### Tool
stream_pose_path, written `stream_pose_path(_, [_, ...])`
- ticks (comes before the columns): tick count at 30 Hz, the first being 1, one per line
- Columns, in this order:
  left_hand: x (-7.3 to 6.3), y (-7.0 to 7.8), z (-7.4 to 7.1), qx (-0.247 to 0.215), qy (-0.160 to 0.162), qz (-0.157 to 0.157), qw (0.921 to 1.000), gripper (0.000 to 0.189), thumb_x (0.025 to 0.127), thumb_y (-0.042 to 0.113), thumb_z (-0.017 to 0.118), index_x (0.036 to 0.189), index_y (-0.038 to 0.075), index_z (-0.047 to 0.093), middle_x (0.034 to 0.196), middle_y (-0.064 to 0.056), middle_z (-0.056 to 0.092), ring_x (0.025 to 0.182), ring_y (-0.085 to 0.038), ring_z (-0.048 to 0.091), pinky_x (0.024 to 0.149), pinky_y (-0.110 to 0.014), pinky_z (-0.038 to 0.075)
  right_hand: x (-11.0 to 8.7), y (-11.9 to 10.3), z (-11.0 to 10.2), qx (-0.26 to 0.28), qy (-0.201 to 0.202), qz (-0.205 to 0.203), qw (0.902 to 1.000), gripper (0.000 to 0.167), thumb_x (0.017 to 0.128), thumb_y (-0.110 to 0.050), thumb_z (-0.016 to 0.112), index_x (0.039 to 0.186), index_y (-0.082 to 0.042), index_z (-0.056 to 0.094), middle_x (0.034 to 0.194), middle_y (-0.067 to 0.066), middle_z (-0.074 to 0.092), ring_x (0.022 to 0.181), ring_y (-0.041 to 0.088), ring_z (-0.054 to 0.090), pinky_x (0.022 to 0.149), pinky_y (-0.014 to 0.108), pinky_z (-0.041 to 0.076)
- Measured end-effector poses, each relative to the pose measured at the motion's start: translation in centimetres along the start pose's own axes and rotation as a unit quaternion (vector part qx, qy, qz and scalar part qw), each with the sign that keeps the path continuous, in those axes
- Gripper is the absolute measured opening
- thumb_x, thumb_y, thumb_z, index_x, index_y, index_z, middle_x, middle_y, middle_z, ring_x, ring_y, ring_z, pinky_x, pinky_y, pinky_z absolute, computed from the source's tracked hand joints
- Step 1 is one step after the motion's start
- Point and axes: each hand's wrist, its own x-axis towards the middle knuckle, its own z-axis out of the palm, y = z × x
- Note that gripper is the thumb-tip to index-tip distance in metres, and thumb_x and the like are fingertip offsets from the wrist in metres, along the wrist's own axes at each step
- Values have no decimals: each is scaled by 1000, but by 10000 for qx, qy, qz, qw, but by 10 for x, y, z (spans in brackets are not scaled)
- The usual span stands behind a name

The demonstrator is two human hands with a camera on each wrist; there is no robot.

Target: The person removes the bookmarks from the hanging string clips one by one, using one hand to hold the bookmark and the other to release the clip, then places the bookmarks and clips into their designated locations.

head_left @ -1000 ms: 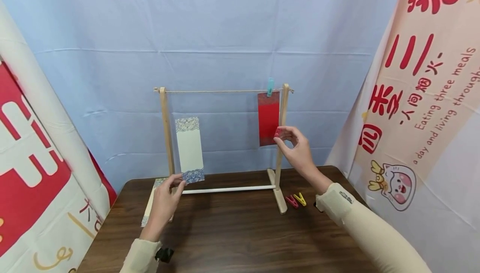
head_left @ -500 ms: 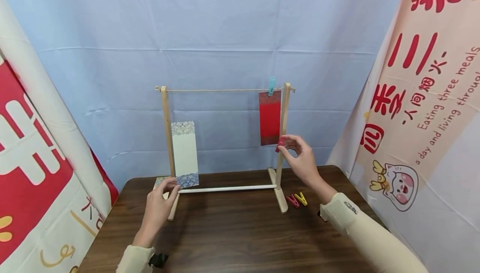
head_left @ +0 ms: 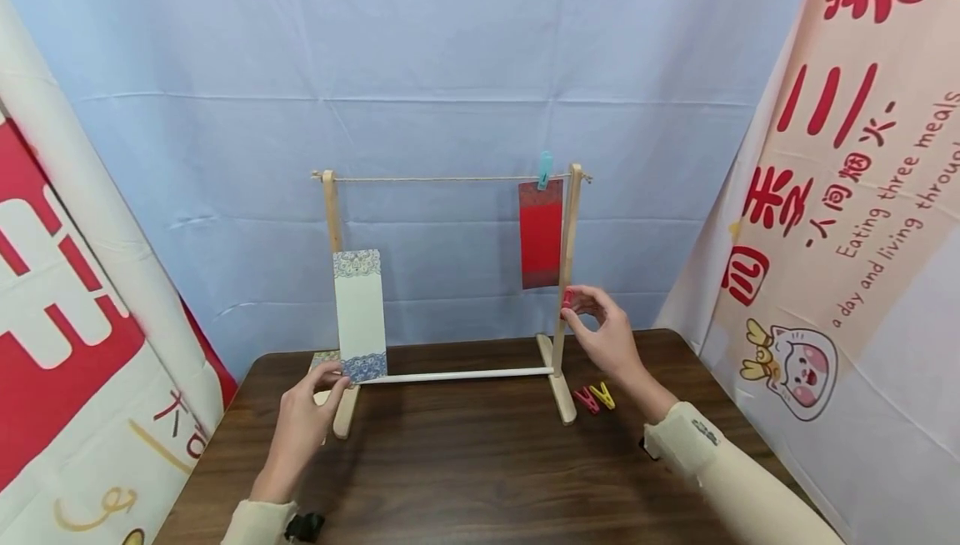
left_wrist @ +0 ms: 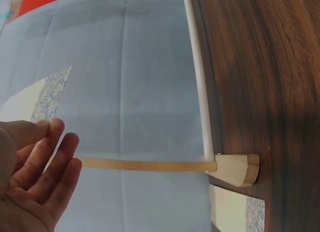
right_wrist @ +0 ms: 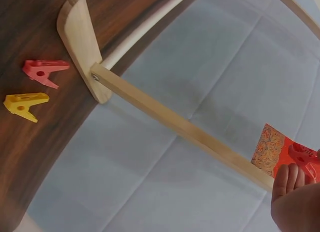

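My left hand (head_left: 303,412) pinches the lower left corner of a pale paper strip (head_left: 361,312) with patterned bands at both ends. The strip stands upright in front of the left post of a wooden rack (head_left: 571,253). A red clothespin (head_left: 567,298) is pinched between the thumb and fingers of my right hand (head_left: 606,330), beside the right post. From the rack's string (head_left: 435,179) hangs a red paper strip (head_left: 540,237), held by a teal clothespin (head_left: 545,170). In the right wrist view the held clothespin (right_wrist: 304,156) appears in front of the red strip.
Another patterned paper strip (left_wrist: 235,208) lies on the dark wood table (head_left: 465,462) by the rack's left foot, partly behind my left hand. A second red clothespin (head_left: 587,400) and a yellow clothespin (head_left: 602,396) lie beside the right foot. A white bar (head_left: 465,376) joins the feet.
My left hand has moved left and down with the pale strip, which now overlaps the left post. My right hand has lowered slightly with the red clothespin, away from the hanging red strip.
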Motion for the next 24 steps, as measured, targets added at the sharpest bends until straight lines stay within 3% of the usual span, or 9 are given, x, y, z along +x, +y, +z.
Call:
stream_pose_path(9, [-6,-9,-7,276,-50,-132,9995,24,100,5,77,123,2,74,99,-10,81,97,-36,76,88,-60,60,-11,-2,-2,-126,51,118,9998,37,94,11,76,129,11,66,109,24,70,95,20,66,89,24,57])
stream_pose_path(15, [-8,-18,-10,409,7,-103,9991,24,99,4,78,123,3,74,98,-8,81,94,-33,77,81,-53,61,-20,10,-2,-177,43,336,9993,34,97,3,78,130,3,69,109,20,71,95,15,67,86,17,55])
stream_pose_path(24, [-11,-27,-16,488,257,93,9984,22,94,1,82,115,4,76,91,-2,80,85,-25,76,79,-53,62,-31,17,-8,-501,37,575,9971,34,96,-2,81,129,-1,71,105,14,73,93,12,67,82,24,57])
